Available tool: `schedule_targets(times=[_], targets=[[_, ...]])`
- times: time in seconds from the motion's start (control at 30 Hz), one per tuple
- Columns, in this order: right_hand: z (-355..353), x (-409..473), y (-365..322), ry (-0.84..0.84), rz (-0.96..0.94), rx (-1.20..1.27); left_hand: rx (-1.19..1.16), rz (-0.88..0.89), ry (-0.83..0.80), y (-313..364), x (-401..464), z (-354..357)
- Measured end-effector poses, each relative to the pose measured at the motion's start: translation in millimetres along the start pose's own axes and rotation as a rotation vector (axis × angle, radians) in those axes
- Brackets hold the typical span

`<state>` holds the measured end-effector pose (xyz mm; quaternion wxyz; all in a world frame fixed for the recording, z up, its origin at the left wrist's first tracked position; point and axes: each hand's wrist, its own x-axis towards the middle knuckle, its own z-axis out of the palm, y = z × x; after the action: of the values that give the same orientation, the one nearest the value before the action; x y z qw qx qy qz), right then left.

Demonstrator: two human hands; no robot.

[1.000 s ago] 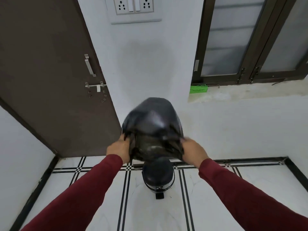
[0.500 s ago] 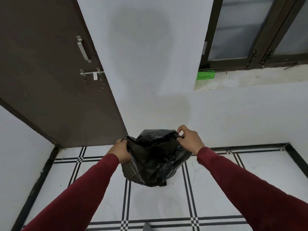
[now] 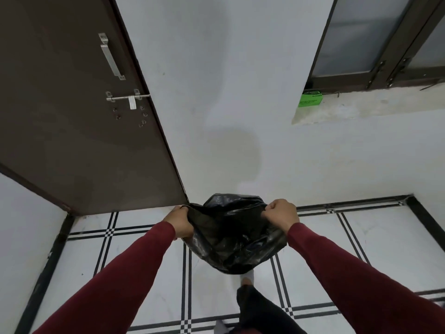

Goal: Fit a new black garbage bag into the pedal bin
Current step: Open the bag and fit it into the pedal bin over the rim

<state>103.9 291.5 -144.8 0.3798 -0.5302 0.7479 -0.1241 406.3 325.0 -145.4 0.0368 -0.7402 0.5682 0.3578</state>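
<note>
**Bag held open, bin out of sight**

Head view: both hands hold the black garbage bag [image 3: 231, 237] by its mouth, above the tiled floor [image 3: 144, 273]. The left hand [image 3: 180, 222] has its fingers curled round the left edge of the rim; the right hand [image 3: 280, 214] is a closed fist bunching the right edge. The mouth is stretched wide between them, and the body of the bag sags below in a loose, rounded pouch.

The pedal bin does not show; it may sit behind the hanging bag, but that cannot be told. Judging by this, the bag is opened out and ready, while lowering it into the bin and folding the rim over the edge are left to do.

The bag is thin, glossy, crinkled plastic that catches light in creases. The floor is smooth pale tile with black line borders. A dark brown door [image 3: 72, 116] with a metal handle and bolt stands left, beside a matt white wall [image 3: 216, 92].
</note>
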Motion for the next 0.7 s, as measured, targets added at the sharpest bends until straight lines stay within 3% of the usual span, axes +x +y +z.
schedule_targets(times=[0.5, 0.7], targets=[[37, 49, -3, -0.040, 0.015, -0.058, 0.086, 0.003, -0.069, -13, 46, -5], [36, 59, 16, -0.014, 0.077, -0.326, 0.094, 0.021, -0.128, -7, 69, 16]])
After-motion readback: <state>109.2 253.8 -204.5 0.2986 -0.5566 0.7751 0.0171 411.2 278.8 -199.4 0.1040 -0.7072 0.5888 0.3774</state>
